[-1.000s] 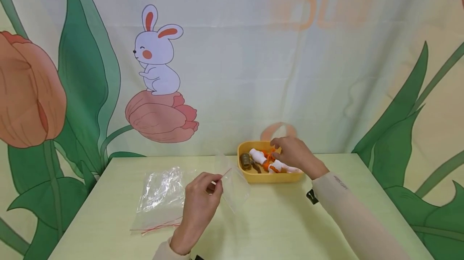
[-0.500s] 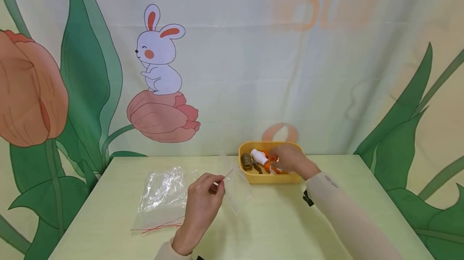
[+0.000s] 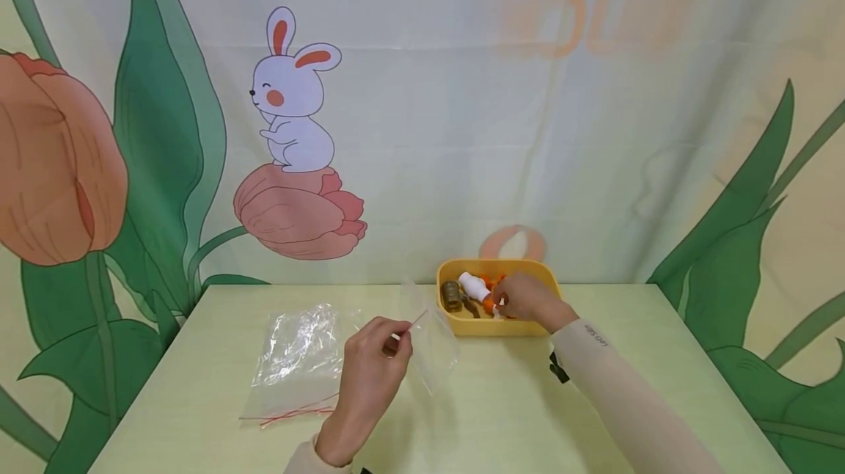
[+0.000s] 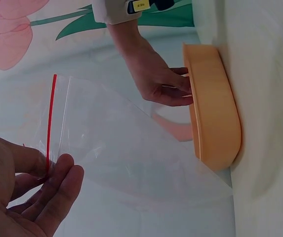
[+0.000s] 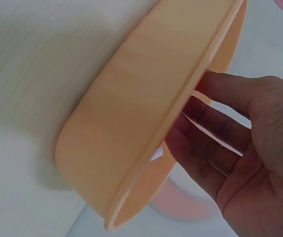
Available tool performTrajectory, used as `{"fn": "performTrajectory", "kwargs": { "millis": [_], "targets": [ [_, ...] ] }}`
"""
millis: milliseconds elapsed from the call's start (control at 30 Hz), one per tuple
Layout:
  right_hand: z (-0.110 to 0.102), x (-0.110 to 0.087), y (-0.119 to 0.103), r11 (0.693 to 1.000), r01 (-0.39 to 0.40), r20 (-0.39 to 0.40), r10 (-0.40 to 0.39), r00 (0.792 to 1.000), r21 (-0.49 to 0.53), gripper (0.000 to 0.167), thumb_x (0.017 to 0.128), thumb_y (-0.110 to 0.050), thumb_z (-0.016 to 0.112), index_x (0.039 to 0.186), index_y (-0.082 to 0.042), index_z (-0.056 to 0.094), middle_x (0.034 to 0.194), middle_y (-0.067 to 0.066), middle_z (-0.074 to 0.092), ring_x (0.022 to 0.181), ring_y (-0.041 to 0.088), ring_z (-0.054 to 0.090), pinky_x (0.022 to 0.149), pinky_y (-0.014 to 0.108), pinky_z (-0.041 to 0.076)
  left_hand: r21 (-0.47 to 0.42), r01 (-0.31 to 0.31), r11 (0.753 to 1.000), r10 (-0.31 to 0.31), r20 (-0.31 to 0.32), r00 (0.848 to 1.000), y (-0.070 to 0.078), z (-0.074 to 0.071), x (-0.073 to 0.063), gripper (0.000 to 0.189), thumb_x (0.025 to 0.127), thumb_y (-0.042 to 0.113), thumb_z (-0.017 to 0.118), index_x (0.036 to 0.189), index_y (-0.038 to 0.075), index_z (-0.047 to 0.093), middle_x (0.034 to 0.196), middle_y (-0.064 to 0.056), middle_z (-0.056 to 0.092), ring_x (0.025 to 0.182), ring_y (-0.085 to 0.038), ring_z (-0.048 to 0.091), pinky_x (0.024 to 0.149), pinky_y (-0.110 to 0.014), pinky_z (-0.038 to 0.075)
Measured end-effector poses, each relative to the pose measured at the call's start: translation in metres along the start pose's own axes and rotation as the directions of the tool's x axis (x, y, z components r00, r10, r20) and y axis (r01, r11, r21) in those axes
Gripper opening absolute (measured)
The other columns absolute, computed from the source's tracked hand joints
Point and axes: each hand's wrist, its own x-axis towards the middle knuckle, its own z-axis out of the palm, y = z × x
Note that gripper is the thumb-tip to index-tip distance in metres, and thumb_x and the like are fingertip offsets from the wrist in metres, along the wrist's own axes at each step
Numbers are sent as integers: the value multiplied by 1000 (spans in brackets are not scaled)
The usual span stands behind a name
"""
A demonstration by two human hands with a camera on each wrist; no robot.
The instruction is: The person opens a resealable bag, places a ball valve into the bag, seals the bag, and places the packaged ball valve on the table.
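The left hand point(image 3: 375, 358) pinches a clear plastic bag with a red strip point(image 4: 111, 133), near-left of the rounded yellow plastic tray point(image 3: 502, 327) — best held steady. The right hand point(image 3: 531, 299) reaches inside (grip hidden, cannot tell); lifting straight up seems cleanest.

Clear plastic bag point(image 4: 116, 143), red-edged, hangs pinched in left hand point(image 3: 376, 356). Yellow bin point(image 3: 495, 328) stands upright nearby; white piece point(image 3: 473, 286) and brown cylinder point(image 3: 452, 296) inside.

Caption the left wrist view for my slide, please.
Left hand pinching a clear bag by its red edge, right hand reaching into a box.
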Motion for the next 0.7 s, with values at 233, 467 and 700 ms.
{"fn": "performTrajectory", "kwargs": {
  "millis": [233,467,700],
  "targets": [
    [6,1,4,999,9,-14,-10,1000,-40,9,82,-8,73,88,-15,76,87,-4,73,73,11,59,73,31,54,-5,-3,1000,3,-5,1000,-2,1,-1,12,78,-6,73,87,2,75,77,-2,70,58,-7,64,56,-19,54],
    [4,-2,4,999,-8,-18,7,1000,-35,14,84,-1,64,86,-10,74,78,-4,68,66,11,52,63,24,47,-7,4,1000,-4,-5,1000,-1,-1,-1,12,78,-6,73,87,2,75,77,-1,70,58,-7,64,56,-19,54],
    [-15,-7,2,999,-5,-69,2,998,-52,28,84,5,52,61,-10,49,60,-2,28,58,14,26,56,27,23,0,11,1000,-11,-10,1000,-1,-3,-1,12,78,-6,73,87,2,75,77,-1,70,58,-8,64,56,-19,54]
  ]
}}
